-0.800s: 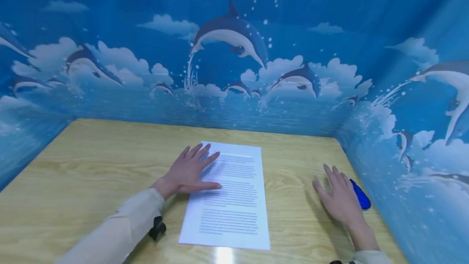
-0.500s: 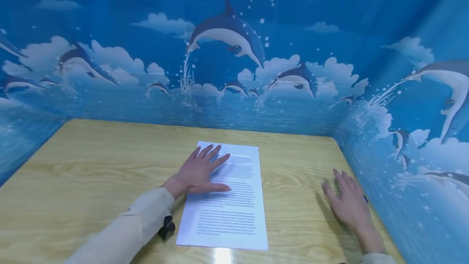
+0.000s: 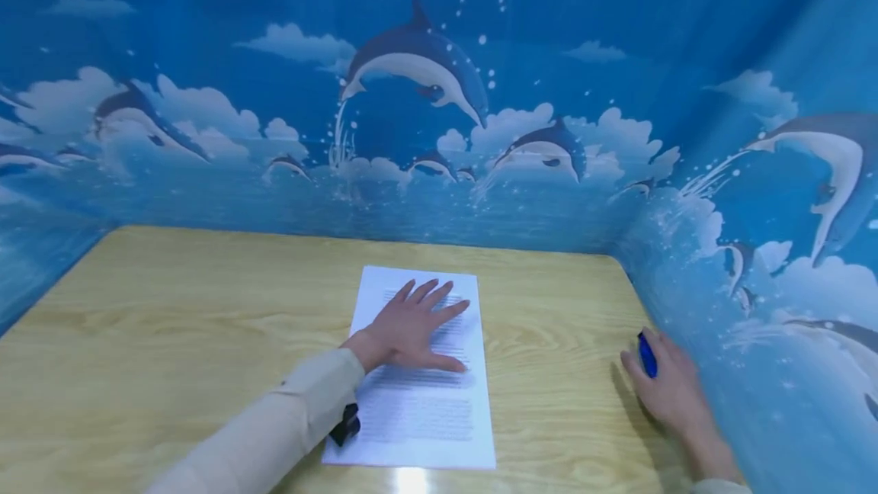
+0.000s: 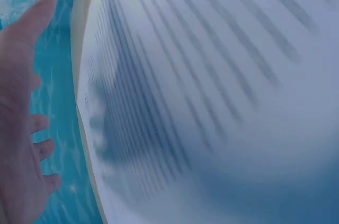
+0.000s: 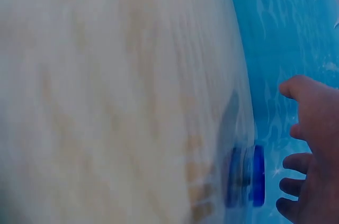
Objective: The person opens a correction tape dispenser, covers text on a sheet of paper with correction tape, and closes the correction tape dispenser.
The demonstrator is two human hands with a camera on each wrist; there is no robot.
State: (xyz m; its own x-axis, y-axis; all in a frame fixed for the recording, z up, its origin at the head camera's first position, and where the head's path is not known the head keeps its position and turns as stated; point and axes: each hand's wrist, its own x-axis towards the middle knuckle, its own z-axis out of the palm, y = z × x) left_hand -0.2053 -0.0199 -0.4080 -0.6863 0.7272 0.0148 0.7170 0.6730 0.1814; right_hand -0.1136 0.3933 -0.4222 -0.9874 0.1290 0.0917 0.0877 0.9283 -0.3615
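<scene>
A printed sheet of white paper (image 3: 411, 425) lies on the wooden table. Over its upper half my left hand (image 3: 405, 334) is spread, fingers apart; in the left wrist view a gap and a shadow show between that hand (image 4: 21, 102) and the page. Near the table's right edge lies a small, flat, glossy blue object (image 3: 648, 357), its kind unclear. My right hand (image 3: 675, 387) is above it, the object showing between thumb and fingers. From the right wrist view, the fingers (image 5: 297, 163) are slightly bent and apart from the blue object (image 5: 258, 176).
Blue dolphin-printed curtains (image 3: 411, 197) stand along the table's back and sides. The right one is close to my right hand. Pale wooden tabletop (image 3: 206, 326) extends left of the paper, and a strip of it lies between the paper and the blue object.
My left hand has moved right, farther over the paper. My right hand has shifted right and slightly nearer me, over the blue object, which now shows on the thumb side. The view has turned slightly.
</scene>
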